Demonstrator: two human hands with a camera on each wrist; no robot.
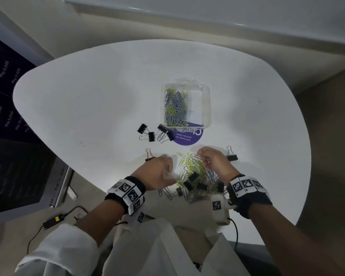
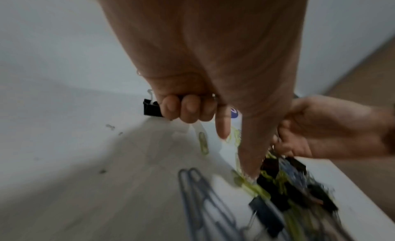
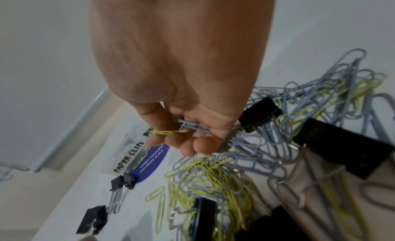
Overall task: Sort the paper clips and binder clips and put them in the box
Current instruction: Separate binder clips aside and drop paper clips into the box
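Observation:
A clear plastic box (image 1: 207, 108) stands mid-table with grey and yellow-green paper clips (image 1: 175, 106) in its left half. A mixed pile of paper clips and black binder clips (image 1: 195, 178) lies at the near edge between my hands. My right hand (image 1: 204, 158) hovers over the pile and pinches a few grey and yellow paper clips (image 3: 181, 129). My left hand (image 1: 165, 168) is left of the pile, three fingers (image 2: 190, 107) curled and the index pointing down. A yellow-green paper clip (image 2: 203, 143) seems to hang from them. A binder clip (image 2: 151, 107) lies just beyond this hand.
Several black binder clips (image 1: 153, 132) sit grouped left of the box's near corner, beside a purple round sticker (image 1: 189, 139). One more binder clip (image 1: 231, 156) lies right of my right hand. The round white table (image 1: 88, 108) drops off close behind the pile.

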